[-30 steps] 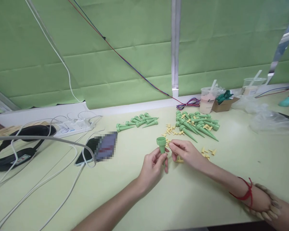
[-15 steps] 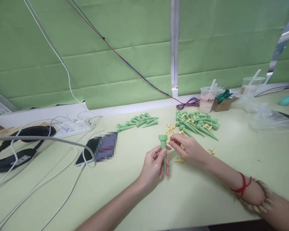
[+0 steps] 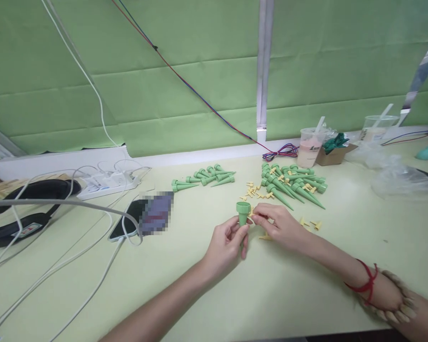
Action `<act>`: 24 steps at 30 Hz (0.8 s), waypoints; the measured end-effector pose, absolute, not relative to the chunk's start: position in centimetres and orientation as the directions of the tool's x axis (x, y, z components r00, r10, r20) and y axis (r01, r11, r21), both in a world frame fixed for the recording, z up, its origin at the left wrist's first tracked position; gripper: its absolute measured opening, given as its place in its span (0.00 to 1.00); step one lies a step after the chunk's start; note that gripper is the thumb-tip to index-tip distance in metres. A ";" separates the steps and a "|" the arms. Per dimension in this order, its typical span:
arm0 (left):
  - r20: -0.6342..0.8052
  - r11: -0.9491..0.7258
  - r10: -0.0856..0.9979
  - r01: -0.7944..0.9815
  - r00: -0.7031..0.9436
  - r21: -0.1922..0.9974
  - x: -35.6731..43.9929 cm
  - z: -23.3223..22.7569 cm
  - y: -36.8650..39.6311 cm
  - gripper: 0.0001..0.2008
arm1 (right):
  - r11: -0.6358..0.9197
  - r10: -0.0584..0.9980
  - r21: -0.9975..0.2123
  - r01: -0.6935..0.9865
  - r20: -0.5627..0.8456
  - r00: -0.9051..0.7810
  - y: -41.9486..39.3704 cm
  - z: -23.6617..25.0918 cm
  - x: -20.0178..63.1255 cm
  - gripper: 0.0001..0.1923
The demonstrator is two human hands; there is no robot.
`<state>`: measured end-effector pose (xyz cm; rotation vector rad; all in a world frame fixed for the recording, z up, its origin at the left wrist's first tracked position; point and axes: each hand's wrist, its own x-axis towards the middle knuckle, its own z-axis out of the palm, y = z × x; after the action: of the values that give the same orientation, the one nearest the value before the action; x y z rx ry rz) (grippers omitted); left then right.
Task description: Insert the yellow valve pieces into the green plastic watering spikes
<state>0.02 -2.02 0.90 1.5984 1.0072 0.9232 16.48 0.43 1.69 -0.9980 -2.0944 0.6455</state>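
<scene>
My left hand [image 3: 224,243] is closed around a green plastic watering spike [image 3: 243,210], held upright with its wide cap on top. The lower part of the spike is hidden by my fingers. Pinched in my right hand [image 3: 284,227] is a small yellow valve piece [image 3: 251,212], against the side of the spike just under the cap. My fingertips cover part of it. Loose yellow pieces [image 3: 251,191] lie beyond my hands, and another yellow piece [image 3: 264,236] lies beneath my right hand. Two more yellow pieces [image 3: 317,225] are to its right.
A pile of green spikes [image 3: 292,183] with yellow pieces among them lies behind my right hand. A smaller group of spikes [image 3: 205,176] is farther left. Around the table are a phone [image 3: 130,218], headphones [image 3: 32,230], cables, a power strip [image 3: 109,184], a drink cup [image 3: 309,149] and a small box [image 3: 331,156].
The cap of the spike has tilted a little towards me. My right fingers have closed in on the spike's side with the yellow piece. The view has shifted slightly.
</scene>
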 end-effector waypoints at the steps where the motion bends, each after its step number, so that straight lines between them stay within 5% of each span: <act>1: 0.099 -0.181 0.923 0.195 0.371 0.964 -0.1 0.8 -1.8 0.12 | 0.521 0.831 -0.744 0.418 0.331 -0.447 0.5 1.8 16.5 0.14; 6: 0.127 -0.275 0.898 0.311 0.422 0.910 -1.1 0.5 -0.9 0.13 | 0.073 0.791 -0.995 0.071 0.014 -0.612 1.2 1.3 17.0 0.18; 9: 0.156 -0.320 0.893 0.353 0.421 0.879 -1.5 0.6 -0.6 0.14 | -0.215 0.730 -0.970 -0.116 -0.080 -0.678 1.3 1.0 17.0 0.17; 12: 0.186 -0.320 0.905 0.321 0.383 0.892 -1.2 0.7 -0.7 0.13 | -0.325 0.710 -0.932 -0.160 -0.129 -0.692 1.2 1.0 16.7 0.16; 16: 0.051 -0.096 0.910 0.091 0.411 0.991 -0.3 0.7 -0.9 0.13 | 0.059 0.855 -0.995 0.078 0.010 -0.519 1.1 1.6 16.4 0.20; 18: 0.014 -0.018 0.901 0.004 0.433 1.000 -0.1 0.8 -0.9 0.16 | 0.308 0.901 -0.910 0.277 0.186 -0.391 1.1 1.8 16.5 0.19; 20: 0.015 0.000 0.900 -0.035 0.436 0.999 -0.2 0.9 -0.9 0.17 | 0.442 0.885 -0.809 0.387 0.323 -0.335 1.3 1.9 16.8 0.15; 24: 0.019 0.007 0.879 -0.054 0.476 0.999 -0.5 1.0 -1.0 0.18 | 0.641 0.754 -0.661 0.391 0.446 -0.483 1.7 1.7 17.5 0.12</act>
<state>-0.49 -0.96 1.04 1.3694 0.7970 0.8665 17.49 1.66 1.74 -0.8885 -2.1166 0.6247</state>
